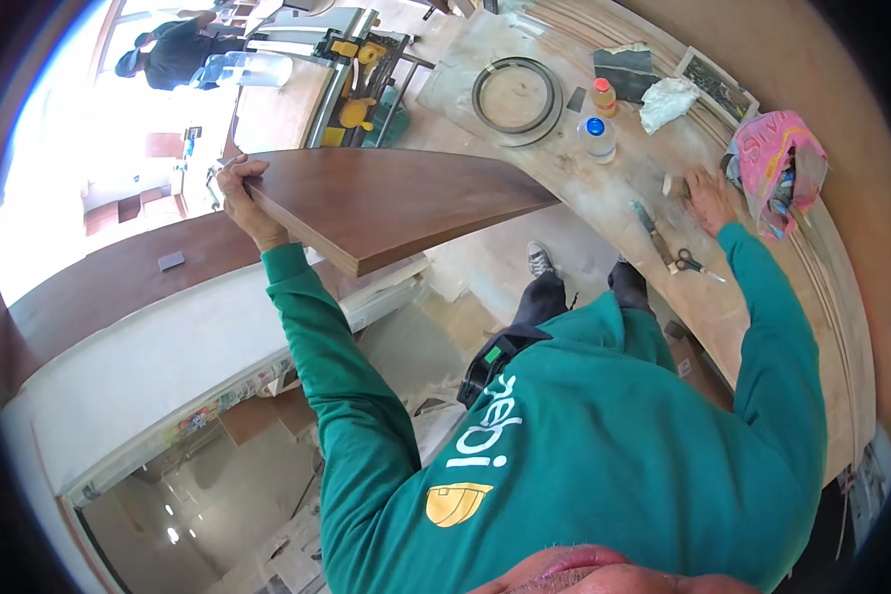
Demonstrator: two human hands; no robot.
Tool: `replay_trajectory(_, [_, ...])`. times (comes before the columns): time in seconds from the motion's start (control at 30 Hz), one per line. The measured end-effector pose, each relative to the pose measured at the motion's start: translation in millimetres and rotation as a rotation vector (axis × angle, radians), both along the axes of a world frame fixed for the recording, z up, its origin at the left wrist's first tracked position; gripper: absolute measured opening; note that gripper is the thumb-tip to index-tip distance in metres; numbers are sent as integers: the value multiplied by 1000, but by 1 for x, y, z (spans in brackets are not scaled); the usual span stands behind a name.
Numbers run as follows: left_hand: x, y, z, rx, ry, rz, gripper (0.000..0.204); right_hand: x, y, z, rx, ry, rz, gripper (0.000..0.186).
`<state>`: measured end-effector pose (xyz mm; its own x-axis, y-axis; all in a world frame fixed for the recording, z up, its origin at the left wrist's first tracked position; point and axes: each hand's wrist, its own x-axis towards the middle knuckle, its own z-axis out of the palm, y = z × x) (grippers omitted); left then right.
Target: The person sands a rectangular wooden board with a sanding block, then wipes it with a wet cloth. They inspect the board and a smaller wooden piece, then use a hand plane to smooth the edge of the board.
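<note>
My left hand grips the left end of a thick reddish-brown wooden board, its fingers bent over the edge. The board slants across in front of me, and its tapering right end meets the edge of the workbench. Over the bench, my right hand reaches down with fingers extended, beside a small light-brown block; whether they touch is unclear. Close to that hand lie a slim dark-handled tool, black-handled scissors and a pink plastic bag with things inside.
Farther along the bench are a coiled black band, a blue-capped bottle, an orange-capped bottle and a crumpled white cloth. A machine stands beyond the board. Another person is at the far left.
</note>
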<state>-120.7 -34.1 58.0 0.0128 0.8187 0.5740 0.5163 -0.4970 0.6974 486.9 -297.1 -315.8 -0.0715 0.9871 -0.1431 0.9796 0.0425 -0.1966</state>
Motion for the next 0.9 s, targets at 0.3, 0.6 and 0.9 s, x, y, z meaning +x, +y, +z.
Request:
replay_trajectory(0.3, [-71, 27, -10, 77, -413, 147, 74, -167, -71, 116, 115, 1723, -1056, 39])
replay_trajectory(0.6, [-140, 69, -144, -92, -687, -578, 60, -309, -61, 298, -98, 1409, -382, 74])
replay_trajectory(0.9, [-116, 12, -178, -210, -744, -772, 21, -367, -113, 344, 332, 1569, -406, 81])
